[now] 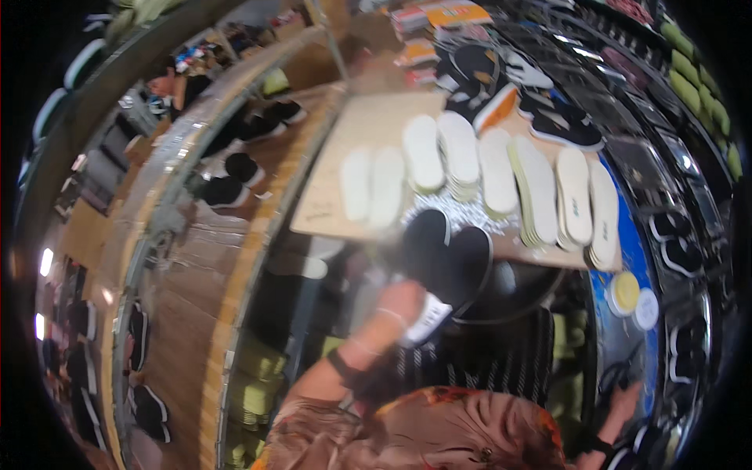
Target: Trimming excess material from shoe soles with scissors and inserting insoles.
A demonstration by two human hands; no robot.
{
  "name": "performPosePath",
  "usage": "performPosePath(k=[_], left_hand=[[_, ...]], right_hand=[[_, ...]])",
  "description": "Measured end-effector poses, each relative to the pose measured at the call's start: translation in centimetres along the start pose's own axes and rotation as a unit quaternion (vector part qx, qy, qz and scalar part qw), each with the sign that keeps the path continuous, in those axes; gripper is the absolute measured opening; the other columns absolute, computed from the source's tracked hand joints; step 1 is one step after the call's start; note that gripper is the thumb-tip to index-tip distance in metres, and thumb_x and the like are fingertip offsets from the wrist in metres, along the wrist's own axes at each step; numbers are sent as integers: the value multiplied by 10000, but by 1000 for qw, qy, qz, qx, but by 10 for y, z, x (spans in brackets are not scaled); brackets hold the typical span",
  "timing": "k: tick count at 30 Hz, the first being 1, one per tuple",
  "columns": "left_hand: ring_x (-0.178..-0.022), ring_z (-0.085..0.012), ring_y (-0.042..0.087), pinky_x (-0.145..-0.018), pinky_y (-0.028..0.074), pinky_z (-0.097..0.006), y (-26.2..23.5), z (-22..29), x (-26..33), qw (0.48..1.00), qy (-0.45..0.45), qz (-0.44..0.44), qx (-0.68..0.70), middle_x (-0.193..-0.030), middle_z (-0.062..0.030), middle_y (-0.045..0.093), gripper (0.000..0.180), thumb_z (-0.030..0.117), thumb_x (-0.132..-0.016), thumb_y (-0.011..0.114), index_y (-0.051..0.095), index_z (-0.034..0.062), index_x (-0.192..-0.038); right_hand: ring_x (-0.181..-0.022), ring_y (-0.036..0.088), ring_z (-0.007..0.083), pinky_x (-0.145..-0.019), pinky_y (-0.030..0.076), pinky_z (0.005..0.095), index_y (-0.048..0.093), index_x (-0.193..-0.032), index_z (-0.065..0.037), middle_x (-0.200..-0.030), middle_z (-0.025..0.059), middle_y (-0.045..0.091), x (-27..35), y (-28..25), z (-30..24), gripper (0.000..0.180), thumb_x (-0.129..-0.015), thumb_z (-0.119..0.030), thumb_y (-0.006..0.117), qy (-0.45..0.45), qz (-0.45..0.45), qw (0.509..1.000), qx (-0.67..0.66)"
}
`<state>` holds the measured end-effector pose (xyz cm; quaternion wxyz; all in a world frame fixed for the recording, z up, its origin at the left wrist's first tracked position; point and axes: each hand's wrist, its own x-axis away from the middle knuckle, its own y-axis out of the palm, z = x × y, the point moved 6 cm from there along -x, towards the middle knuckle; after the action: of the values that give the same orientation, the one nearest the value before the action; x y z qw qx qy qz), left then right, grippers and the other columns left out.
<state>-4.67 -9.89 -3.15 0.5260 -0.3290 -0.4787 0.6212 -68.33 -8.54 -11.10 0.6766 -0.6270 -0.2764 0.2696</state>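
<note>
My left hand [401, 301], wearing a dark wristband, is closed at the near end of a pair of black shoes [462, 266]. A white printed piece [429, 317] sticks out beside its fingers. The shoes are above my lap, just off the near edge of a light wooden board [329, 204]. Far to the right, my right hand [624, 403] reaches over a blue surface [607, 337], fingers stretched out beside a dark object I cannot make out. Stacks of white insoles [458, 153] stand in a row on the board.
Black shoes with an orange insole [495, 108] lie behind the insoles. A yellow-lidded tub [623, 293] and a white lid [645, 309] sit on the blue surface. A metal-edged shelf [258, 258] with black shoes runs along the left. Racks of shoes [681, 254] line the right.
</note>
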Motion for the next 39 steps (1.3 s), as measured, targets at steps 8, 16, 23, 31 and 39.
performPosePath(k=[8, 16, 23, 31, 39], left_hand=[[-812, -405, 561, -693, 454, -462, -35, -36, 18, 958, 157, 228, 72, -808, -204, 579, 124, -16, -633, 533, 583, 1, -745], [-816, -350, 570, -938, 365, -478, -48, -54, 21, 956, 260, 122, 55, -756, -155, 587, 68, 70, -645, 593, 565, 19, -681], [-783, -380, 585, -974, 351, -465, -64, -48, 31, 953, 261, 34, 152, -715, -165, 594, 140, 154, -688, 608, 629, 28, -746], [-1095, -378, 533, -952, 396, -398, -89, -31, 53, 974, 166, -108, 109, -1110, -203, 619, 329, 158, -674, 625, 673, -5, -956], [-997, -308, 629, -896, 450, -347, -80, -18, 42, 954, 275, -90, 84, -975, -157, 675, 261, 157, -704, 637, 681, 13, -918]], right_hand=[[-1026, 561, 445, -902, 434, 441, 387, -1290, 24, -1111, 297, 581, -27, 23, -15, 667, -721, -220, 637, -46, 12, 992, -121], [-522, 442, 89, -383, 345, 205, 402, -1325, -168, -627, -28, 410, 18, -20, -53, 494, -854, -168, 554, -97, -285, 605, -737], [-919, 602, 195, -814, 448, 275, 387, -1341, -85, -1077, 96, 604, 175, -92, -276, 730, -709, -193, 735, -389, -517, 583, -492], [-848, 608, 243, -716, 488, 306, 555, -1210, -102, -1009, 105, 599, 222, -130, -351, 664, -607, -196, 816, -698, -216, 611, -306], [-851, 611, 318, -724, 489, 371, 567, -1171, -132, -929, 115, 613, 212, -114, -348, 563, -679, -325, 761, -698, -215, 599, -329]])
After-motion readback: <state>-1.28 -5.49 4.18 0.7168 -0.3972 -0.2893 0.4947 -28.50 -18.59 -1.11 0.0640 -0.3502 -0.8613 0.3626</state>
